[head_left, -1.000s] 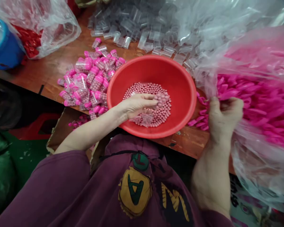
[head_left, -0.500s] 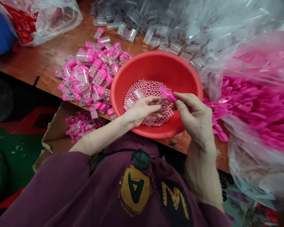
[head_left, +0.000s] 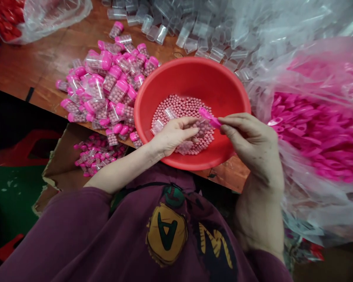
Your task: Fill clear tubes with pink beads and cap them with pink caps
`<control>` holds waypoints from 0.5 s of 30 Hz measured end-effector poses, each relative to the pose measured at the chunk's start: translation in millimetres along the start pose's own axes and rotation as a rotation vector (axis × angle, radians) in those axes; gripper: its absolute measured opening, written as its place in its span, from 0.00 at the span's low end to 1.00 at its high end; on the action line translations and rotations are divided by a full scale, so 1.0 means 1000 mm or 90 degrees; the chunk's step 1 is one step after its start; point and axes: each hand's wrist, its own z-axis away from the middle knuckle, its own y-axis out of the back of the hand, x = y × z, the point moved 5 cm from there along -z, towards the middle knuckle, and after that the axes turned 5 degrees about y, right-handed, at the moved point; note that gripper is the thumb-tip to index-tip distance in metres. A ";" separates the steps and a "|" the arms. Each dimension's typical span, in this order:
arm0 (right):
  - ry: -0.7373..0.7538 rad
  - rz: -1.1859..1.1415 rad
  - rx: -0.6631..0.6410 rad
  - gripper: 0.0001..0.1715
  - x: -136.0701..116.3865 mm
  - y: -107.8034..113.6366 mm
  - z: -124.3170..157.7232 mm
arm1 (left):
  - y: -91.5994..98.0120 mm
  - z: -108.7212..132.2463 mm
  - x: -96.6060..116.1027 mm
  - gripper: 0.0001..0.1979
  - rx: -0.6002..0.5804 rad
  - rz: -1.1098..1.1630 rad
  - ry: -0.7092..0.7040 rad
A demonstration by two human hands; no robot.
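A red basin (head_left: pixel 194 80) on the wooden table holds small pink balls (head_left: pixel 184 107) and a few clear vials. Over the balls, my left hand (head_left: pixel 172 135) is closed around a clear vial (head_left: pixel 202 127) filled with pink balls. My right hand (head_left: pixel 251 137) pinches a pink cap (head_left: pixel 209 116) right at the vial's mouth. The two hands meet above the basin's near right side.
A heap of filled, pink-capped vials (head_left: pixel 106 90) lies left of the basin. Empty clear vials (head_left: pixel 179 27) are piled behind it. A plastic bag of pink caps (head_left: pixel 317 129) lies at the right. A cardboard box (head_left: pixel 88 156) below the table edge holds more capped vials.
My right hand left the bag of caps and came over the basin with a pink cap, meeting the vial in my left hand. The view shifted slightly.
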 end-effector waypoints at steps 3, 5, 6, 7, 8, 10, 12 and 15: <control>0.051 -0.017 -0.011 0.12 0.003 0.001 -0.002 | -0.001 -0.001 -0.003 0.11 -0.019 0.047 0.014; 0.104 0.008 -0.014 0.12 0.003 0.002 -0.002 | -0.002 0.000 -0.003 0.10 -0.021 0.069 0.027; 0.130 0.032 -0.019 0.12 0.003 0.002 -0.002 | -0.003 0.001 -0.002 0.10 -0.017 0.076 0.033; 0.159 0.059 -0.024 0.13 0.001 0.002 -0.001 | -0.004 0.001 -0.002 0.11 -0.012 0.080 0.039; 0.187 0.083 -0.029 0.14 -0.001 0.002 0.001 | -0.005 0.002 -0.001 0.12 -0.007 0.083 0.044; 0.241 0.125 -0.040 0.17 -0.004 0.001 0.004 | -0.006 0.004 -0.001 0.13 0.004 0.085 0.052; 0.269 0.167 -0.062 0.18 -0.003 -0.001 0.007 | -0.006 0.005 -0.002 0.13 0.021 0.086 0.059; 0.235 0.260 -0.067 0.18 0.009 -0.002 0.007 | -0.002 0.005 -0.004 0.13 0.057 0.087 0.060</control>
